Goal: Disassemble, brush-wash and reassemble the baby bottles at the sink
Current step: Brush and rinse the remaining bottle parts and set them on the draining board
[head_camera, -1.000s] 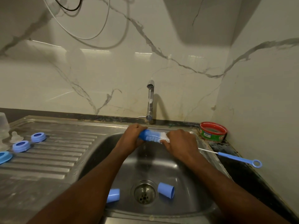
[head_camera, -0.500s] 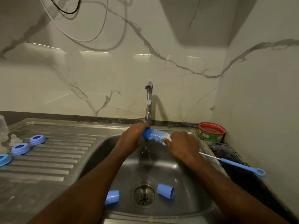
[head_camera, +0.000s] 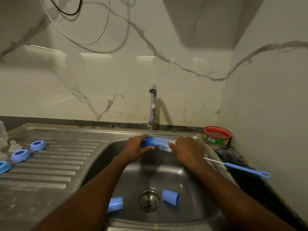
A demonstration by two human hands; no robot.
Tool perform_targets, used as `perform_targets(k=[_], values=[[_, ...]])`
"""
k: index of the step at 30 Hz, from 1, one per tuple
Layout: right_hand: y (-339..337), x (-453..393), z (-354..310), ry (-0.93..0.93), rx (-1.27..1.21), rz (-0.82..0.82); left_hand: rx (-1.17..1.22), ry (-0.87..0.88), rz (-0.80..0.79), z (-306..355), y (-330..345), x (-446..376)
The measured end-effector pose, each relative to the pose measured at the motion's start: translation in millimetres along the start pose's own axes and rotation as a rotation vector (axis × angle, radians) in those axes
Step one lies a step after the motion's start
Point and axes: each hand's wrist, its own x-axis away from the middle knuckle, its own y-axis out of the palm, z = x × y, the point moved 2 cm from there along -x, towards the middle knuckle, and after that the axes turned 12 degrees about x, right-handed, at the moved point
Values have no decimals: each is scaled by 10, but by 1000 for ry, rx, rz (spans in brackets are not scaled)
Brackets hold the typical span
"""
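Here, brush (head_camera: 159, 143) between both hands' grip

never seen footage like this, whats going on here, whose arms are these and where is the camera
There is no machine here: the camera is worn on a person's head and looks forward and down, so the two arms reaching in from the bottom are that person's own.

They stand at a steel sink under a running tap. The left hand grips the blue end of a bottle brush, and the right hand grips its other end, with the thin handle sticking out to the right over the counter.

Two blue caps lie in the basin beside the drain. On the ribbed drainboard at left sit blue screw rings and a clear teat. A red and green tub stands in the corner.
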Motion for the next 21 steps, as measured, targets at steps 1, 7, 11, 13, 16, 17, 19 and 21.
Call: perform_targets(k=[1, 7, 11, 13, 16, 17, 19, 21], values=[[-11, -5, 29, 9, 31, 22, 16, -36, 24, -17, 1, 7], [36, 68, 204, 17, 107, 31, 120, -70, 94, 37, 43, -19], [65, 82, 222, -11, 82, -33, 161, -96, 96, 14, 39, 11], [71, 78, 197, -31, 72, -55, 249, -139, 100, 32, 43, 12], [84, 76, 168, -44, 75, -64, 377, -200, 122, 41, 85, 20], [99, 80, 164, -46, 77, -74, 360, -226, 107, 29, 102, 31], [121, 85, 156, -43, 70, -90, 298, -237, 88, 3, 103, 30], [120, 77, 162, -41, 59, -96, 330, -211, 163, 9, 71, 4]])
